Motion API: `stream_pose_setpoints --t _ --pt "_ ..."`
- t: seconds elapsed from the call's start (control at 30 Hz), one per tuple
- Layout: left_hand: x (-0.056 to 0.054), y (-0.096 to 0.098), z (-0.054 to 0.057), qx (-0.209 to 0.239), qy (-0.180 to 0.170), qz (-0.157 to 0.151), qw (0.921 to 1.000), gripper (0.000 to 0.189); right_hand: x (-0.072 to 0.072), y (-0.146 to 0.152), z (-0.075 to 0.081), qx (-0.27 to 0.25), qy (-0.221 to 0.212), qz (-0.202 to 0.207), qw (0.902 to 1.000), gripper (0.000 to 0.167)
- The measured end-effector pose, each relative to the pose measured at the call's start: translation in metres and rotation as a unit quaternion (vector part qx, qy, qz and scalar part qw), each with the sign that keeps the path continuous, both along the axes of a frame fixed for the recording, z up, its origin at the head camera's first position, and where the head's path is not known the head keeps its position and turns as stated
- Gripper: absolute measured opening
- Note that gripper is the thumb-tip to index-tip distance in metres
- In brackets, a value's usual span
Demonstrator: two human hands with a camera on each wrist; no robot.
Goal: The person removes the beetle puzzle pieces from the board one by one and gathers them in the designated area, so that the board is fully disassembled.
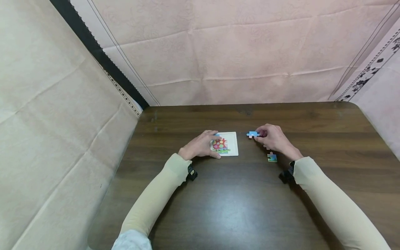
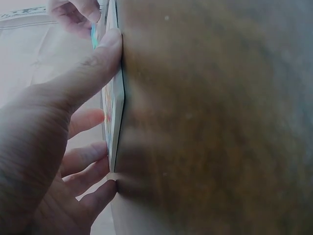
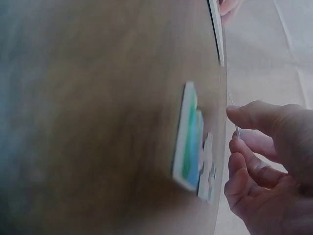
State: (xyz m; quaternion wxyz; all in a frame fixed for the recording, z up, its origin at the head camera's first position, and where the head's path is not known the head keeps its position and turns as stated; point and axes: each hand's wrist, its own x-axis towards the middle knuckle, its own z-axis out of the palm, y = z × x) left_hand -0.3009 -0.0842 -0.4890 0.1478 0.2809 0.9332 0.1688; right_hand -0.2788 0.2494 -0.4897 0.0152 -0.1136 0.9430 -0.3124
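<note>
A small white puzzle board (image 1: 232,144) lies on the table, with a red polka-dot picture (image 1: 220,143) in its frame. My left hand (image 1: 201,145) holds the board from its left side. Its thumb (image 2: 105,56) lies along the near edge, while the fingers reach over the left side and far corner. To the right of the board, my right hand (image 1: 273,139) pinches a blue puzzle piece (image 1: 251,134) between thumb and fingers, raised over the table. Below that hand lies a green and blue puzzle piece (image 1: 272,158), with a pale piece (image 3: 208,169) partly hidden beside it.
The brown wooden table (image 1: 231,194) stretches out on all sides of the hands. Behind its far edge hangs a pale pink cloth (image 1: 243,62), and a cream cloth (image 1: 56,139) drapes along the left side. Dark wrist cameras sit on both wrists.
</note>
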Motion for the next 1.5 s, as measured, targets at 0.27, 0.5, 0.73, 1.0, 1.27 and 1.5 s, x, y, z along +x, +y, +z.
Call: stream_pose_setpoints --t 0.27,0.5,0.73,1.0,1.27,1.5 --pt "0.0 -0.001 0.0 -0.002 0.005 -0.003 1.0 0.084 0.0 0.01 -0.002 0.002 -0.006 0.0 1.0 0.033" --pt "-0.001 0.0 0.0 -0.003 0.003 0.001 1.0 0.084 -0.001 0.013 -0.002 -0.002 -0.029 0.005 0.9996 0.033" --pt "-0.001 0.0 0.0 -0.006 -0.001 0.003 1.0 0.084 -0.002 0.014 -0.001 -0.011 -0.051 0.009 0.9986 0.033" --pt "-0.001 -0.001 0.0 0.001 -0.002 0.002 1.0 0.084 -0.003 0.013 -0.001 -0.017 -0.075 0.005 0.997 0.033" --pt "-0.001 -0.001 -0.001 0.003 -0.003 0.001 1.0 0.085 -0.004 0.012 0.0 0.0 -0.059 0.011 0.9982 0.036" --pt "-0.003 -0.001 -0.002 0.005 -0.005 0.002 1.0 0.086 -0.004 0.013 0.0 0.003 -0.062 0.013 0.998 0.038"
